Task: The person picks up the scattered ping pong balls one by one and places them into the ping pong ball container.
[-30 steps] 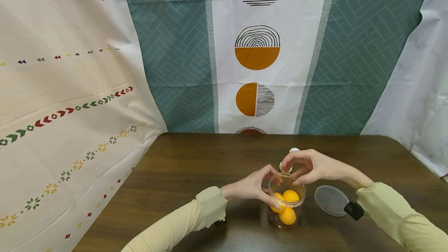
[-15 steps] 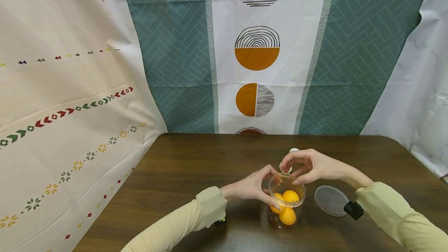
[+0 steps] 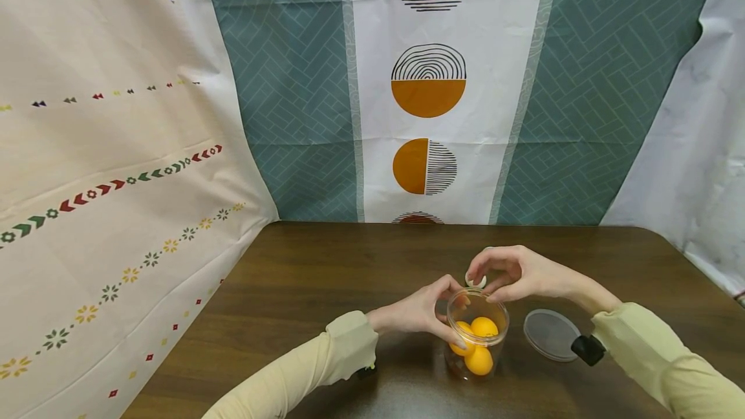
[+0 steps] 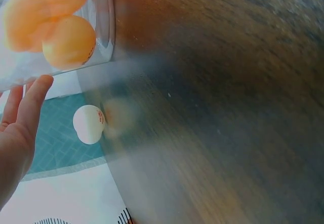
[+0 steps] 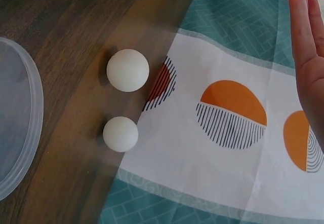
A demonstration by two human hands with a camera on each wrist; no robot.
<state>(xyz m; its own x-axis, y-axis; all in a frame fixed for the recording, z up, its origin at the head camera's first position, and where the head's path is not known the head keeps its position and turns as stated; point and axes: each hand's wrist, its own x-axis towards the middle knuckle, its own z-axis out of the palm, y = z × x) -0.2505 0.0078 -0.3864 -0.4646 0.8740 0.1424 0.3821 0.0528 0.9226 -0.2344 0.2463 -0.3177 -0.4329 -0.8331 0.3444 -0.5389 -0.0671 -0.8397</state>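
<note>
Clear jar (image 3: 477, 335) — orange balls (image 3: 480, 341) inside

Both hands (image 3: 471, 293) hold the jar (image 3: 477, 335) of orange balls (image 3: 478, 344).

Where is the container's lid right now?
In the head view the clear round lid lies flat on the wooden table, just right of the clear container of orange balls, near the right sleeve.
</note>
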